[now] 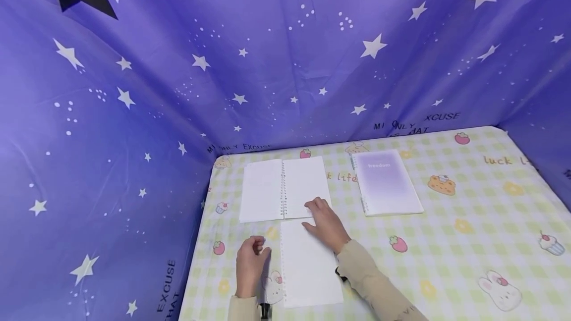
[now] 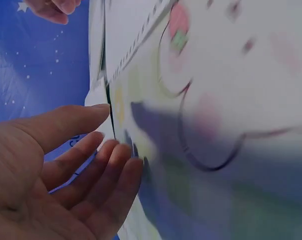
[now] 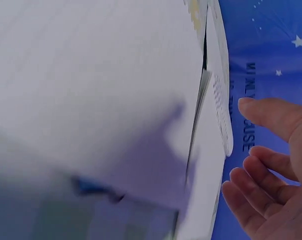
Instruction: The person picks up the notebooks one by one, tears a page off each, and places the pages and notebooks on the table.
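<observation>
My right hand [image 1: 327, 224] is over the lower right page of an open spiral notebook [image 1: 263, 189] and the top of a loose white sheet [image 1: 310, 271]. In the right wrist view, the thumb and loosely bent fingers of that hand [image 3: 273, 170] stand apart with nothing between them. The sheet lies just below the notebook, with a row of punched holes along its left edge. Left of the sheet is my left hand [image 1: 251, 264], fingers loosely curled. In the left wrist view this hand [image 2: 66, 165] holds nothing, its palm partly showing.
A closed spiral notebook [image 1: 390, 189] with a pale purple cover reading "freedom" lies to the right. Everything rests on a table with a green checked cloth [image 1: 473, 237] printed with cartoons. A blue-purple curtain [image 1: 267, 63] with white stars hangs behind and at the sides.
</observation>
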Motion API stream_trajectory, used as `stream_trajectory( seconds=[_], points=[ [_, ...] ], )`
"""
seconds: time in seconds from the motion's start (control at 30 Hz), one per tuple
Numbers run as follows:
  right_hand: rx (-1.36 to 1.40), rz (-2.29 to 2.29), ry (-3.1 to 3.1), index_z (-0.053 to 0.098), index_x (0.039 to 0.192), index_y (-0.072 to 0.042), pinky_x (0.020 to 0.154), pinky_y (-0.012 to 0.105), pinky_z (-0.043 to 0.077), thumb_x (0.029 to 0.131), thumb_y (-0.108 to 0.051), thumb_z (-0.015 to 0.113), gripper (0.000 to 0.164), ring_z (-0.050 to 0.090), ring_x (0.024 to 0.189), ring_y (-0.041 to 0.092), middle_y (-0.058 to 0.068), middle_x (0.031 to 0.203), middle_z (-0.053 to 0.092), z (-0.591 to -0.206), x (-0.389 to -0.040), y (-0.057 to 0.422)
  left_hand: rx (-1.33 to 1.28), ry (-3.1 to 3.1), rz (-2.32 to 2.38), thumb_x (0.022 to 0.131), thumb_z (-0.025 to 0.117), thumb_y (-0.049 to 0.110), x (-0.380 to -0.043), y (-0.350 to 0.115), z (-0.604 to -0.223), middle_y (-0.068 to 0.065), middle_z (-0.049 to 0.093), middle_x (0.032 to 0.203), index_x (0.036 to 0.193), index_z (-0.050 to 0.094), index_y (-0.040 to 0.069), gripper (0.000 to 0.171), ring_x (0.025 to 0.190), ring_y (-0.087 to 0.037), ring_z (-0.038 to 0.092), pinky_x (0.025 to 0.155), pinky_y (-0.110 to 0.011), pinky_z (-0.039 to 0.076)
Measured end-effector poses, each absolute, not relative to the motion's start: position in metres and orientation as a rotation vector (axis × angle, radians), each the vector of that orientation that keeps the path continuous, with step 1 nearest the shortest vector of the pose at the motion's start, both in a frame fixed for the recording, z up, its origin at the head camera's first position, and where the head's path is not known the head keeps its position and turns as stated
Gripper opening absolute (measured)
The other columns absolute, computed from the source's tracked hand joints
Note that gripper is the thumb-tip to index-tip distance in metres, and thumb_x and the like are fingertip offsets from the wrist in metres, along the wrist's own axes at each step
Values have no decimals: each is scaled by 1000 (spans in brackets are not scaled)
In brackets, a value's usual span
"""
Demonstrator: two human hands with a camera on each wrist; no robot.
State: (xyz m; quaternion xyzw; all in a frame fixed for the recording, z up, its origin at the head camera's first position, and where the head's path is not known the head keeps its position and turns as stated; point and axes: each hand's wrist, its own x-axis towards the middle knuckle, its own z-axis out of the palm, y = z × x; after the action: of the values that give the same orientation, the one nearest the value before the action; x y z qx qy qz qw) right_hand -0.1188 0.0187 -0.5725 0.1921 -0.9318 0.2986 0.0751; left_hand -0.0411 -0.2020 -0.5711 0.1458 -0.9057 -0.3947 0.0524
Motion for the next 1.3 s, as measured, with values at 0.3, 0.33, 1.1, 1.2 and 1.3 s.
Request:
stream_trajectory(
  seconds=[0.3,0.33,1.1,1.2,1.3],
  points=[
    [699,791,-2780,58,110,-6,86,29,45,73,-27,77,47,49,96,17,2,102,52,-572,-133,-15,483,-2657,-1139,75,73,12,-75,-213,-572,-17,57,102,111,59,-2,40,95,-32,56,83,-44,46],
    [721,781,-2776,58,111,-5,85,29,45,73,-27,77,47,49,96,17,2,103,53,-572,-134,-21,497,-2656,-1151,76,72,12,-77,-214,-572,-19,56,105,113,57,-3,43,99,-34,54,87,-45,44],
    [920,447,-2831,56,121,-6,109,33,26,73,-21,77,54,37,128,27,8,126,53,-591,-150,-58,512,-2758,-1233,81,67,16,-99,-226,-577,-28,50,125,126,47,-8,55,122,-43,38,104,-49,30],
    [939,426,-2823,56,121,-6,109,31,27,75,-18,75,51,40,126,27,8,124,54,-591,-152,-61,509,-2756,-1228,81,67,16,-100,-227,-577,-27,51,125,126,47,-8,55,122,-42,39,103,-49,31],
    [961,389,-2796,57,119,-5,108,31,29,77,-17,74,48,43,123,27,8,121,55,-592,-153,-63,510,-2751,-1232,81,67,17,-101,-228,-576,-27,51,125,126,47,-8,55,121,-42,39,103,-49,31]
  ],
)
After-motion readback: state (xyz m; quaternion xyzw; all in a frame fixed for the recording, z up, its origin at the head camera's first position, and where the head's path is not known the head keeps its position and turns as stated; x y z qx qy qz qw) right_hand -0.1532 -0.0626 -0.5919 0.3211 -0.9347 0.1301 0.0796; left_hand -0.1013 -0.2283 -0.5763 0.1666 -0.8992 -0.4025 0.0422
